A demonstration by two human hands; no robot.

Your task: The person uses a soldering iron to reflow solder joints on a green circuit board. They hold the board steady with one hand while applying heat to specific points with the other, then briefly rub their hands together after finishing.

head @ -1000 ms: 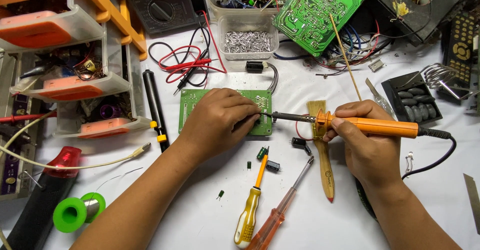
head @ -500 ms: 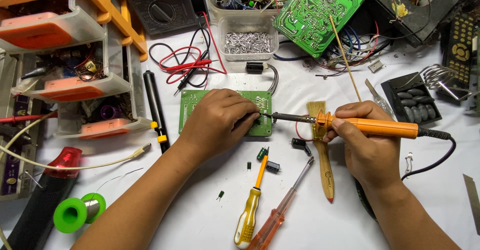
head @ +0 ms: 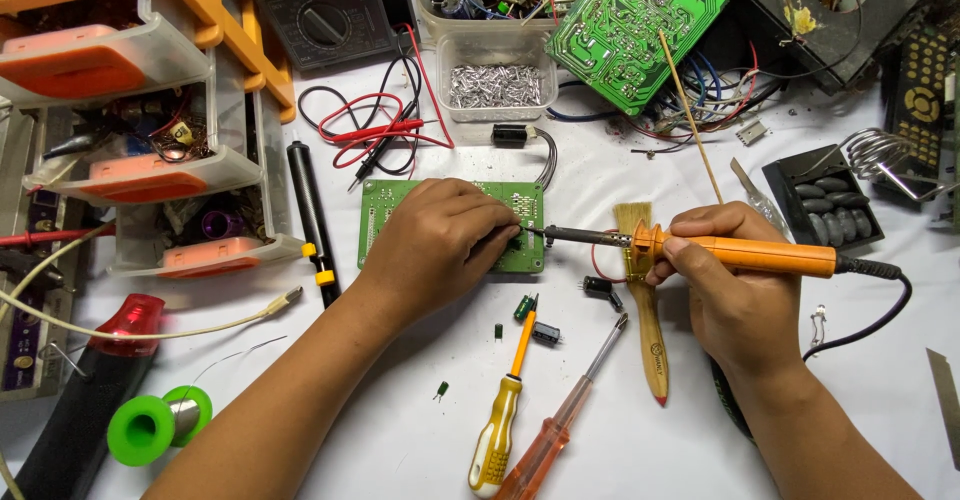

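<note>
Orange soldering iron [head: 745,254], gripped in the right hand [head: 735,290], touches the small green circuit board [head: 452,225]; the left hand [head: 440,245] presses the board flat, mid-solder, parts loose nearby.

A dark grey multimeter [head: 325,10], red-labelled, stands top centre.

A yellow-handled screwdriver [head: 503,415] and an orange-handled one [head: 556,428] lie side by side on the white table [head: 400,440], with a wooden-handled paintbrush [head: 645,295] just to their right and small loose capacitors [head: 536,320] scattered between. At the left stand orange-fronted clear parts drawers [head: 150,160], a black desoldering pump [head: 311,220] beside them — and nearer the front edge, a green spool of solder wire [head: 158,420]. Farther back sit a multimeter [head: 320,10] with red and black test leads [head: 370,135], a clear tub of small metal parts [head: 496,85] and a large green circuit board [head: 650,20] propped at a tilt.
</note>
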